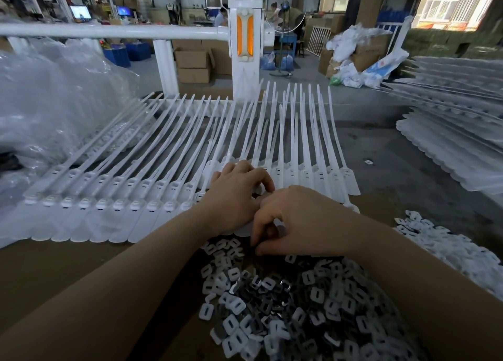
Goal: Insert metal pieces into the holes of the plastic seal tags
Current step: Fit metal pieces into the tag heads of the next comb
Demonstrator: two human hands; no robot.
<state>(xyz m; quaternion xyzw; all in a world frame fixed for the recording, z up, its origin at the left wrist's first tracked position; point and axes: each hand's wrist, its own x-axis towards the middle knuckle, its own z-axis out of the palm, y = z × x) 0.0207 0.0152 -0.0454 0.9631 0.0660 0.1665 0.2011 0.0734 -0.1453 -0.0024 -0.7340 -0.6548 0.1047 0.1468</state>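
Item: seal tags, white plastic, laid in overlapping rows across the table, heads toward me so the holes sit within reach.
Item: metal pieces, loose heap just below my hands, kept near for quick picking.
Item: my left hand, fingers curled, resting on the tag heads, I judge to steady them; whether it pinches anything, I cannot tell.
Item: my right hand, fingertips bunched narrow at the heap's far edge, apparently pinching a piece.
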